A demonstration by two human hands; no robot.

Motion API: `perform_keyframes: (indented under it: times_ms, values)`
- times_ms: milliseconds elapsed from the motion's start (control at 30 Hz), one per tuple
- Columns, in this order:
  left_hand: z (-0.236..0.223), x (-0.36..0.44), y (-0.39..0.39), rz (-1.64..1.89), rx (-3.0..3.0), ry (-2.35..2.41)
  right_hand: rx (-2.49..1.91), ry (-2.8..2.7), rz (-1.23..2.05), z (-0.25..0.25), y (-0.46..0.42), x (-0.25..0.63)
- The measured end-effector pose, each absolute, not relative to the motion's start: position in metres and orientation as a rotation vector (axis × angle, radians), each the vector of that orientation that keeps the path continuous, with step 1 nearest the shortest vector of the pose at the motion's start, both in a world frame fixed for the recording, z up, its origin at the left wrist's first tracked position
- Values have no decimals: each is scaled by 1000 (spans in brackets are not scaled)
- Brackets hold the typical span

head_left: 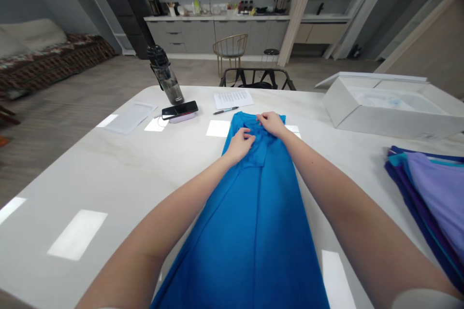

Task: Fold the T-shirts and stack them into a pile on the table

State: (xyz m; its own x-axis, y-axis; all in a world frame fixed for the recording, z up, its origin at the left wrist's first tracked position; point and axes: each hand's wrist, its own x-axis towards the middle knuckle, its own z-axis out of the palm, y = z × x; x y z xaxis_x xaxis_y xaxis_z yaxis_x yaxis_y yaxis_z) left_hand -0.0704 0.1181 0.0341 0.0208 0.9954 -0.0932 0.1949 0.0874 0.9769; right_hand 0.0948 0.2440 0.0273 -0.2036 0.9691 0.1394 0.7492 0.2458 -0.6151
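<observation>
A long bright blue garment (275,212) lies spread on the white table, running from its far end toward me. Part of its cloth is folded over and rumpled at the far end. My left hand (242,146) is on that bunched cloth, fingers curled and pinching a bit of it. Farther up and to the right, my right hand (271,123) grips the garment near its far edge, thumb and fingers closed on the fabric. The fingertips of both hands are partly hidden in the folds.
Beyond the garment lie a pen (225,110) and a printed sheet (234,99). A water bottle (169,79), a phone (180,110) and a clear sleeve (128,117) are at the left. On the right stand an open white box (395,123) and a pile of folded clothes (435,188).
</observation>
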Motion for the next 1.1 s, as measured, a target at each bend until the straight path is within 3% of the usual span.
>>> perform_keyframes:
  times_ms: [167, 300, 400, 600, 667, 933, 1100]
  values:
    - [30, -85, 80, 658, 2242, 1395, -1667, -2139, 563, 30, 218, 116]
    - [33, -85, 57, 425, 2594, 1369, -1660, -2315, 483, 31, 204, 119]
    - [31, -84, 58, 471, 2569, 1465, -1653, -2265, 500, 33, 199, 114]
    - [48, -72, 69, 1066, 2256, 1510, -1552, -2088, 535, 58, 193, 113]
    - [53, -58, 67, 1123, 2257, 1430, -1542, -2043, 500, 67, 192, 122]
    - [39, -25, 67, 647, 2485, 1396, -1965, -2059, 439, 45, 182, 175]
    - [35, -57, 131, 495, 2316, 1938, -1988, -2040, 440, 25, 175, 177]
